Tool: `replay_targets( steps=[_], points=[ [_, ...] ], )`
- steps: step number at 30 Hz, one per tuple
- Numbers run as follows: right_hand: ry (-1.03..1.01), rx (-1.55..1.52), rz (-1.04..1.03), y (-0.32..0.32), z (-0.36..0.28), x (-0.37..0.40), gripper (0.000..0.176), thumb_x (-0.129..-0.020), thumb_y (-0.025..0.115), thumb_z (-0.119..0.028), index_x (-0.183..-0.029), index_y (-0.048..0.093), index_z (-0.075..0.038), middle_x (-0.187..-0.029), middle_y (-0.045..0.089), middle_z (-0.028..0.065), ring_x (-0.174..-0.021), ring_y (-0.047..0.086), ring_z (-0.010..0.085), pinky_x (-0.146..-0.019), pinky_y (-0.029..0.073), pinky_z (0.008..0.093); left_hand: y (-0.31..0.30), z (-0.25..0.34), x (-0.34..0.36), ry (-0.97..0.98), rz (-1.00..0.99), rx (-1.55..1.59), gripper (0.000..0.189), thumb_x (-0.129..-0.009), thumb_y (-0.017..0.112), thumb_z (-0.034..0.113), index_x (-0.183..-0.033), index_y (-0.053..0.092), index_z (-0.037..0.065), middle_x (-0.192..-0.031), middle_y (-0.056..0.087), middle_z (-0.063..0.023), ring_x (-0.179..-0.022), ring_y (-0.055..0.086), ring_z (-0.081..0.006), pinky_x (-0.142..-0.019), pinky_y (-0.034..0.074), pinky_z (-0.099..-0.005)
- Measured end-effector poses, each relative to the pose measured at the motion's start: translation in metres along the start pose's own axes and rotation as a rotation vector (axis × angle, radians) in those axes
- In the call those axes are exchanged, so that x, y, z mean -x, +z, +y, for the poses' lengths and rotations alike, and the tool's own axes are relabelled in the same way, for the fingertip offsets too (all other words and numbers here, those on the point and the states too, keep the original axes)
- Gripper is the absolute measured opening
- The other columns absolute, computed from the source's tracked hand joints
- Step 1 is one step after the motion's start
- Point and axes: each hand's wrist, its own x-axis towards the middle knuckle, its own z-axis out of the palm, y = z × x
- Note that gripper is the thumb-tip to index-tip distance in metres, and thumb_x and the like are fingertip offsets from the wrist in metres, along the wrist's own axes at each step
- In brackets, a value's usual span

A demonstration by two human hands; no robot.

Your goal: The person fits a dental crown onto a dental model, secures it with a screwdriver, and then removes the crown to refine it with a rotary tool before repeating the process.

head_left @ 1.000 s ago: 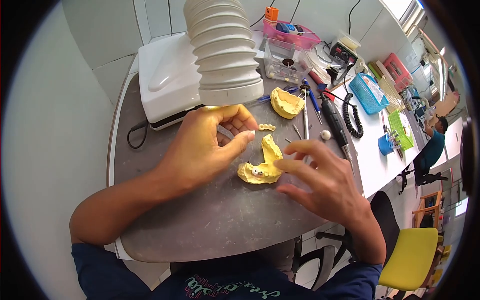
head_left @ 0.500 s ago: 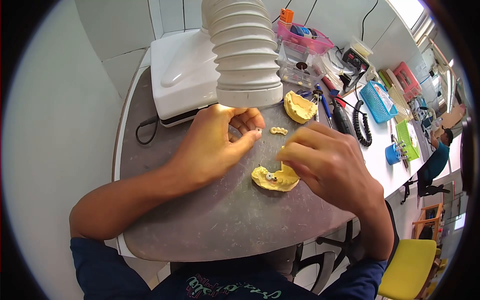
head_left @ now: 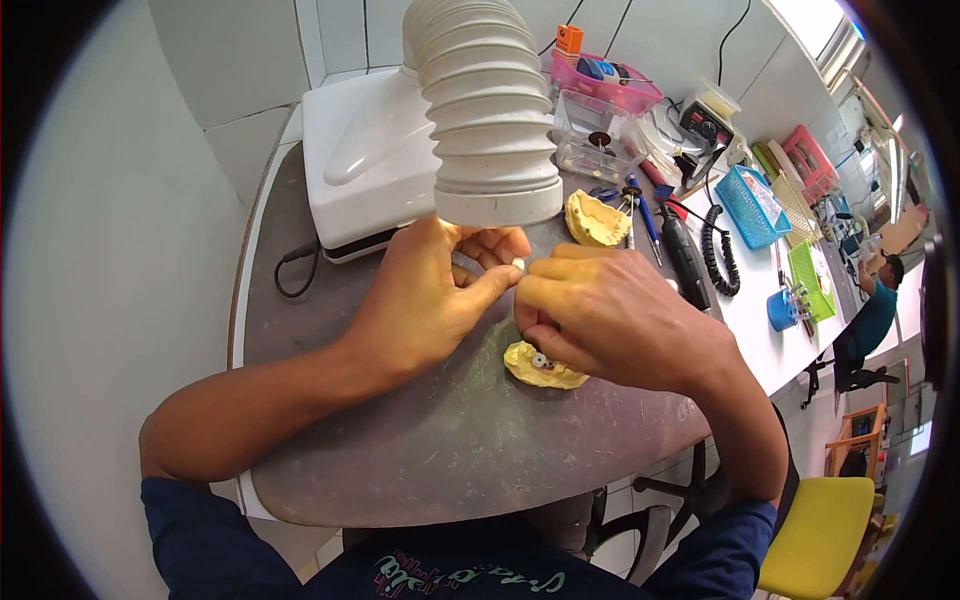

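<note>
My left hand (head_left: 425, 285) pinches a small white dental crown (head_left: 518, 264) between thumb and fingertips, under the hose mouth. Close beside it, my right hand (head_left: 610, 315) is closed with its fingers curled; what is in them, if anything, is hidden. Below the right hand lies a yellow dental cast (head_left: 535, 372), partly covered by that hand, with small round metal-and-white fittings (head_left: 541, 361) on it. A second yellow dental cast (head_left: 598, 220) rests farther back, behind the right hand.
A ribbed suction hose (head_left: 492, 120) hangs over the grey worktop (head_left: 400, 455) beside a white machine (head_left: 365, 160). Handpiece (head_left: 685, 255), coiled cord, clear box (head_left: 595, 140) and pink basket (head_left: 610, 90) stand back right. Another person (head_left: 870, 315) is far right.
My right hand has moved left and up to my left fingertips, now covering the small tooth-coloured bridge and more of the near cast. My left hand has barely moved.
</note>
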Motion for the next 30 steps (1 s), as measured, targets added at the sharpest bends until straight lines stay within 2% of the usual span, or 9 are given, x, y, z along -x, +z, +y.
replay_targets(
  steps=[4, 6, 7, 8, 11, 13, 19, 21, 30],
  points=[
    [0.094, -0.064, 0.166, -0.013, 0.000, 0.021, 0.011, -0.093, 0.063, -0.009, -0.096, 0.057, 0.000, -0.088, 0.064, 0.0148, -0.082, 0.065, 0.0340, -0.073, 0.051, 0.0454, -0.002, 0.008, 0.003, -0.026, -0.042, -0.041, 0.013, -0.093, 0.072, 0.008, -0.100, 0.071, -0.002, -0.089, 0.072, -0.0064, -0.083, 0.068, -0.0119, -0.077, 0.057, -0.0303],
    [0.240, -0.148, 0.408, -0.013, -0.006, 0.038, 0.010, -0.094, 0.065, -0.005, -0.097, 0.055, -0.001, -0.087, 0.063, 0.0134, -0.080, 0.064, 0.0335, -0.073, 0.050, 0.0422, -0.003, 0.016, 0.005, -0.056, -0.156, -0.019, 0.012, -0.096, 0.071, 0.004, -0.108, 0.070, 0.001, -0.104, 0.070, -0.0040, -0.096, 0.066, -0.0102, -0.086, 0.055, -0.0287],
    [0.216, -0.189, 0.498, -0.009, -0.006, 0.047, 0.010, -0.094, 0.066, 0.000, -0.098, 0.057, -0.002, -0.088, 0.063, 0.0117, -0.077, 0.064, 0.0293, -0.068, 0.050, 0.0374, -0.002, 0.018, 0.008, -0.062, -0.161, -0.015, 0.012, -0.096, 0.071, 0.004, -0.108, 0.070, 0.001, -0.104, 0.070, -0.0040, -0.096, 0.066, -0.0102, -0.086, 0.055, -0.0287],
    [0.223, -0.193, 0.496, -0.003, -0.009, 0.054, 0.010, -0.094, 0.066, 0.000, -0.098, 0.057, -0.002, -0.088, 0.063, 0.0117, -0.077, 0.064, 0.0293, -0.068, 0.050, 0.0374, 0.000, 0.020, 0.012, -0.033, -0.206, 0.020, 0.012, -0.095, 0.072, 0.004, -0.106, 0.071, 0.001, -0.103, 0.071, -0.0046, -0.095, 0.067, -0.0107, -0.086, 0.055, -0.0282],
    [0.236, -0.202, 0.655, 0.014, -0.018, 0.072, 0.013, -0.092, 0.070, 0.003, -0.098, 0.059, -0.002, -0.093, 0.065, 0.0098, -0.072, 0.063, 0.0195, -0.057, 0.049, 0.0302, 0.005, 0.022, 0.022, 0.023, -0.291, -0.019, 0.011, -0.092, 0.074, 0.003, -0.103, 0.074, 0.001, -0.103, 0.073, -0.0064, -0.093, 0.069, -0.0119, -0.086, 0.056, -0.0280],
    [0.238, -0.204, 0.673, 0.024, -0.020, 0.080, 0.013, -0.092, 0.071, 0.002, -0.098, 0.059, -0.002, -0.094, 0.065, 0.0100, -0.073, 0.063, 0.0191, -0.058, 0.050, 0.0297, 0.007, 0.021, 0.025, 0.030, -0.341, -0.113, 0.012, -0.088, 0.077, 0.002, -0.099, 0.074, -0.001, -0.101, 0.075, -0.0105, -0.094, 0.071, -0.0157, -0.085, 0.056, -0.0296],
    [0.260, -0.212, 0.716, 0.035, -0.021, 0.089, 0.013, -0.091, 0.074, -0.001, -0.096, 0.062, -0.001, -0.095, 0.067, 0.0102, -0.075, 0.064, 0.0168, -0.060, 0.051, 0.0276, 0.011, 0.019, 0.028, 0.096, -0.352, -0.195, 0.012, -0.087, 0.077, 0.001, -0.098, 0.074, -0.001, -0.100, 0.074, -0.0121, -0.093, 0.071, -0.0197, -0.084, 0.055, -0.0315],
    [0.321, -0.280, 0.709, 0.035, -0.024, 0.090, 0.015, -0.095, 0.073, -0.009, -0.093, 0.061, -0.001, -0.093, 0.065, 0.0104, -0.079, 0.059, 0.0157, -0.068, 0.049, 0.0267, 0.012, 0.020, 0.029, 0.083, -0.351, -0.181, 0.012, -0.087, 0.077, 0.001, -0.098, 0.074, -0.001, -0.100, 0.074, -0.0124, -0.094, 0.072, -0.0202, -0.084, 0.056, -0.0320],
    [0.276, -0.265, 0.749, 0.041, -0.019, 0.089, 0.013, -0.089, 0.077, -0.001, -0.095, 0.066, 0.000, -0.094, 0.068, 0.0100, -0.075, 0.065, 0.0164, -0.063, 0.053, 0.0283, 0.013, 0.017, 0.028, 0.088, -0.355, -0.198, 0.013, -0.086, 0.076, 0.001, -0.098, 0.073, -0.002, -0.103, 0.073, -0.0123, -0.094, 0.071, -0.0203, -0.085, 0.055, -0.0326]
  ],
)
